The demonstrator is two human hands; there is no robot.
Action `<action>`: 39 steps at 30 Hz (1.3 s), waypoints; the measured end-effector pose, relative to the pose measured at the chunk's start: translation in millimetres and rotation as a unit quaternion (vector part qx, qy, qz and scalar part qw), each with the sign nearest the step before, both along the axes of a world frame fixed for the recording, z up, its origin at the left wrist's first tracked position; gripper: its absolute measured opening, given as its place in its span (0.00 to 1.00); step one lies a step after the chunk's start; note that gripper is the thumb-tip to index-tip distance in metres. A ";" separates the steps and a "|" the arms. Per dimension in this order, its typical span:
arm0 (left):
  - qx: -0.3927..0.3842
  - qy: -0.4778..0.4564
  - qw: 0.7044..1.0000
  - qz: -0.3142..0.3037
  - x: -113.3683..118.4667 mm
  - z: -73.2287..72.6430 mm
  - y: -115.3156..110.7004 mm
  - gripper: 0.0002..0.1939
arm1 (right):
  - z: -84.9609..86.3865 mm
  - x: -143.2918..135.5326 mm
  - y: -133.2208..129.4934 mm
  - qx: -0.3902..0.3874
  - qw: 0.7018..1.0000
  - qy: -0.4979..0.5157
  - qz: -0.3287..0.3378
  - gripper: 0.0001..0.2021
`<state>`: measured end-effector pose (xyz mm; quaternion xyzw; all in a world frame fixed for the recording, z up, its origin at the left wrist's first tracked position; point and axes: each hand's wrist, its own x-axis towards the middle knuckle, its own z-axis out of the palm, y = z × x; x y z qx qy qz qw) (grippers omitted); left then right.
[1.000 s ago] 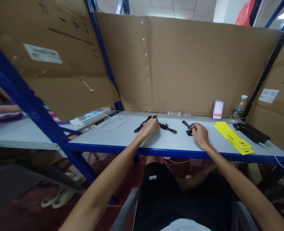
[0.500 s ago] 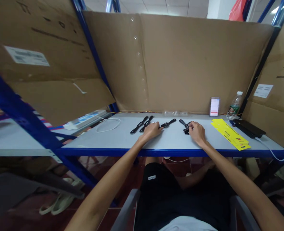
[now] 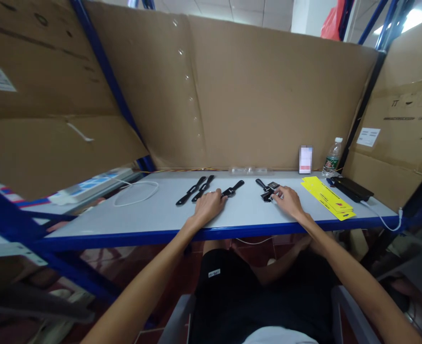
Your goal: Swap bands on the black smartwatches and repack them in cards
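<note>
My left hand [image 3: 210, 206] rests on the tabletop with its fingers closed on the near end of a slim black handled tool [image 3: 234, 189]; that end is hidden under the fingers. Two similar black handled tools [image 3: 193, 190] lie side by side, slanting, just left of this hand. My right hand [image 3: 287, 200] pinches the edge of a black tool with a wide, blocky head [image 3: 268, 192], whose handle points away to the back left. A dark, squarish piece shows on that head by the fingertips. The exact kind of these tools is unclear.
Yellow printed cards [image 3: 328, 198] lie right of my right hand, with a black case-like object [image 3: 352, 188] and a white cable beyond. A phone [image 3: 305, 160] and a water bottle [image 3: 332, 157] stand at the back. At left are a white cable [image 3: 136, 193] and power strip [image 3: 92, 186].
The view has swung, so everything sits further left in the picture. More of the wide-headed tool shows beside my right fingers. My left hand stays at its tool.
</note>
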<state>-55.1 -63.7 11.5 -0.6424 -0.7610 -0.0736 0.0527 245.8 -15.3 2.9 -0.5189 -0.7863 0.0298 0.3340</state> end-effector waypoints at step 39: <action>0.108 0.020 0.939 -0.325 117.3 -4.9 11.5 0.16 | 10.6 0.5 -12.4 -0.124 0.978 -0.147 -0.083 0.15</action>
